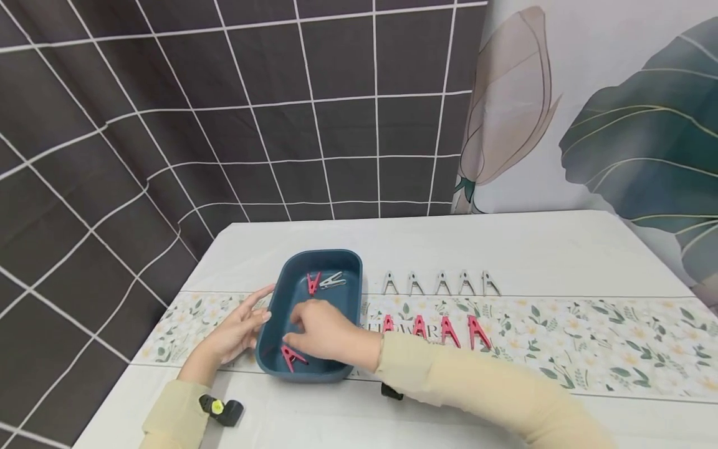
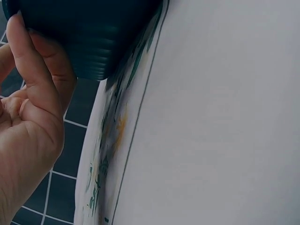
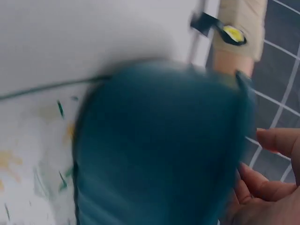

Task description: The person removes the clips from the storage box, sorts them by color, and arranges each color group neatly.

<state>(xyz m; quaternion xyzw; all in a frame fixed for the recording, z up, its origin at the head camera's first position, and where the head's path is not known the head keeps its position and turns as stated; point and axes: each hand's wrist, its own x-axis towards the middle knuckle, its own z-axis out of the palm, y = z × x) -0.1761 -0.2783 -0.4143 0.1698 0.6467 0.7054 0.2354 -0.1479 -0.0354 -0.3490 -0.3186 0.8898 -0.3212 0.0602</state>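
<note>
A dark blue rectangular bin (image 1: 270, 349) stands on the table in the head view. My left hand (image 1: 235, 330) rests against its left side with fingers extended; in the left wrist view those fingers (image 2: 40, 79) touch the outer wall. Inside the bin reaches my right hand (image 1: 325, 330), thumb and forefinger apart, with nothing visible between them. A red clothespin (image 1: 291, 358) lies just below that thumb. Farther back in the bin are another red clothespin (image 1: 313, 284) and silver clothespin metal (image 1: 333, 280). The right wrist view is blurred, with the right hand (image 3: 267, 187) at its lower right.
Right of the bin, several silver clothespins (image 1: 442, 282) stand in a row. Nearer me runs a row of several red clothespins (image 1: 449, 330), partly behind the right forearm. A floral strip (image 1: 561, 343) crosses the white table (image 1: 538, 249). Dark gridded cloth (image 1: 336, 75) hangs behind.
</note>
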